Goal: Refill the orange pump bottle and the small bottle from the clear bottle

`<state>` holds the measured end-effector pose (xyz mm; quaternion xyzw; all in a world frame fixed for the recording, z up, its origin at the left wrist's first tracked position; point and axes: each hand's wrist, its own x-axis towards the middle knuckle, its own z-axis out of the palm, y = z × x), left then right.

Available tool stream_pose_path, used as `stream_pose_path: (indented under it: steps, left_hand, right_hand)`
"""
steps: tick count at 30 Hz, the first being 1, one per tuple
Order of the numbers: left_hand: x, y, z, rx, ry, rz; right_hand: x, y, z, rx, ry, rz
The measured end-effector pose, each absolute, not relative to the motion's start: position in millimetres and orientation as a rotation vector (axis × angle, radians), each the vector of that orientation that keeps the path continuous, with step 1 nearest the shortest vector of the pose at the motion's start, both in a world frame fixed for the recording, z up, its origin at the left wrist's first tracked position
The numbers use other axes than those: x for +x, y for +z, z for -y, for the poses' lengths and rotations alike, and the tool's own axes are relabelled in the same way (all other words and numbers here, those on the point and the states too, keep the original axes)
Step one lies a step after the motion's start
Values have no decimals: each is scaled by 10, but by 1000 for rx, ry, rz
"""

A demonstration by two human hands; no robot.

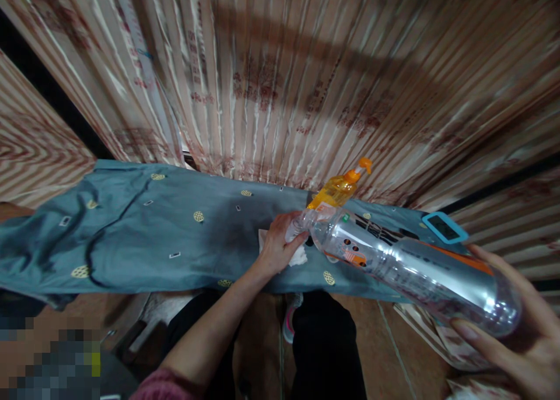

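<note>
A large clear plastic bottle (394,257) with a silver, black and orange label is tilted across the right of the view, its neck toward the middle. My left hand (280,242) is closed around the neck end. At the far right my right hand (520,330) grips the bottle's base, thumb below and fingers behind. White tissue or paper (298,256) shows beneath my left hand on the cloth. Just behind the bottle neck stands a pump bottle (335,191) of yellow-orange liquid with an orange pump head. Whether the clear bottle touches it, I cannot tell.
A blue-green patterned cloth (131,231) covers the narrow table. Behind the table hangs a pleated curtain (271,85) with red prints. A blue-framed digital device (445,227) is near the table's right end. My legs (326,341) are under the front edge. A bag-like item (441,336) lies lower right.
</note>
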<state>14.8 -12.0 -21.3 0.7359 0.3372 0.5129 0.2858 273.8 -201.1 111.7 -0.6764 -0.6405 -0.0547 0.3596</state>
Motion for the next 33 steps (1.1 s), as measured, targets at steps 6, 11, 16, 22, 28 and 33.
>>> stream_pose_path:
  steps: [6, 11, 16, 22, 28, 33]
  left_hand:
    - [160, -229, 113, 1986, 1405, -886]
    - [154, -237, 106, 1981, 1398, -877]
    - [152, -233, 107, 1987, 1414, -864]
    - [156, -241, 107, 1984, 1410, -873]
    - [159, -239, 105, 2003, 1418, -864]
    - [154, -230, 107, 2007, 1422, -866]
  right_hand:
    - [2755, 1103, 1996, -1742, -125, 1650]
    - [2796, 1078, 1990, -1777, -123, 1617]
    - [2790, 1085, 2010, -1745, -113, 1632]
    - [2786, 1123, 2024, -1786, -126, 1652]
    - [2708, 1212, 1960, -1717, -291, 1772]
    - [2701, 1203, 1954, -1721, -241, 1748]
